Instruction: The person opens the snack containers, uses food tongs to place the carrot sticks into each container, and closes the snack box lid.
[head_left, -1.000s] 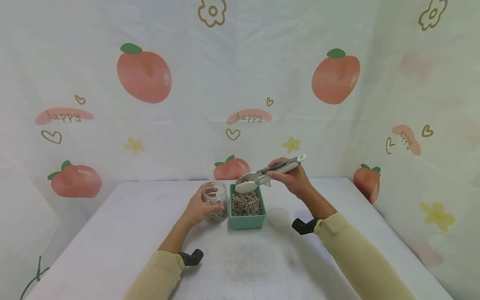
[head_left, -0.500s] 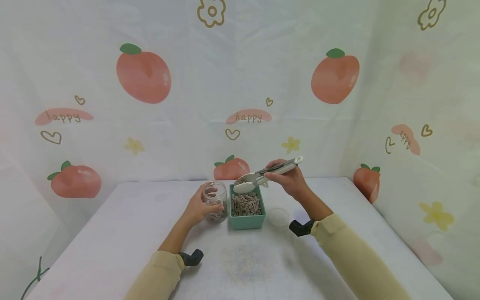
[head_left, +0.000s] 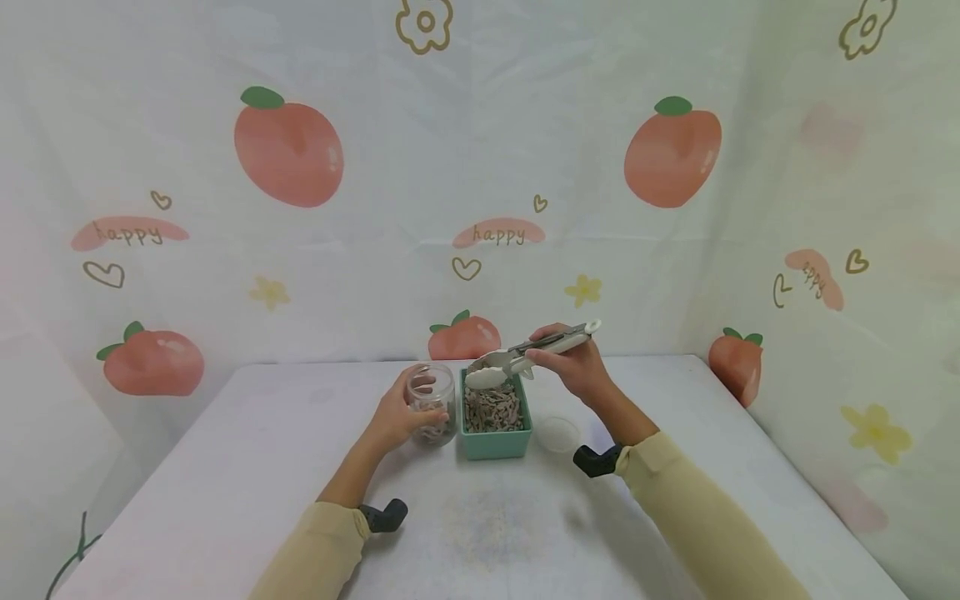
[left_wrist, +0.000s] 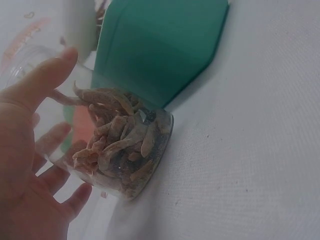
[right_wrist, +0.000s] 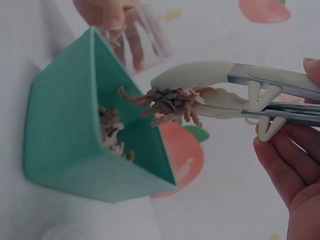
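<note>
With fingers and thumb curled round a clear jar (head_left: 437, 398), got the left hand (head_left: 396, 414) just left of center in the head view. In that jar, base down on the white table (head_left: 262, 500), loads of brown bits (left_wrist: 117, 140), roughly halfway up. Next, just below mid-frame, a green tub (head_left: 495, 446) close beside it, with more brown bits inside. Then, over the tub's far end, some tongs (right_wrist: 242, 74) with a messy clump (right_wrist: 172, 102) between the tips (left of center in the right wrist view). Further right, a clear round disc (head_left: 557, 434) flat on the table. And last, a bit right of center, the right hand (head_left: 573, 364), with its fingers wrapped round the tongs.
</note>
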